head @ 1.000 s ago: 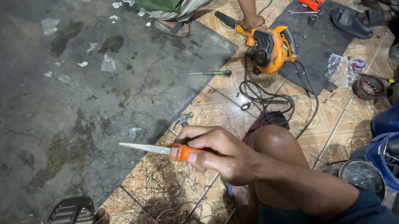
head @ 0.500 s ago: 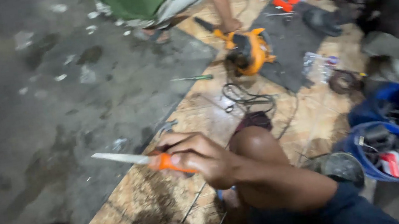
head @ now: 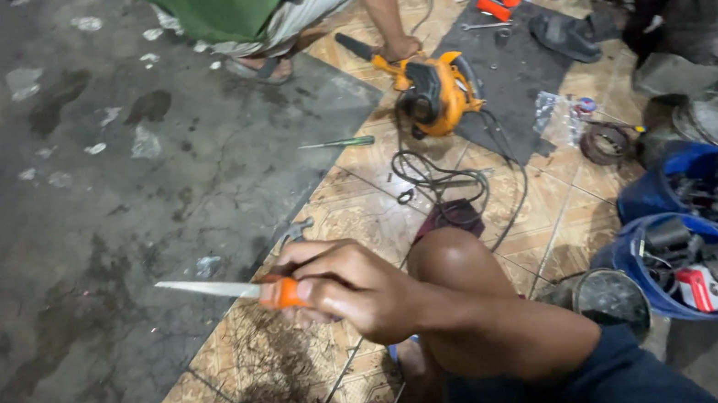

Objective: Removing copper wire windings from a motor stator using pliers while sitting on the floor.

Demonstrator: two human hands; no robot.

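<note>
I see my right hand [head: 347, 288] clenched around a knife [head: 237, 291] with an orange handle, its pale, narrow blade pointing left above the tiled floor [head: 349, 198]; possibly slightly soiled, though blur hides that.

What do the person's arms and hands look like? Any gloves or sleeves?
Only one hand shows, and it is bare: no glove, ring or watch. The forearm is bare too, with no sleeve reaching it. Dark blue cloth shows near the picture's bottom edge.

Right hand [head: 347, 288] clenched, fingers [head: 307, 259] curled, arm extended leftward.
</note>
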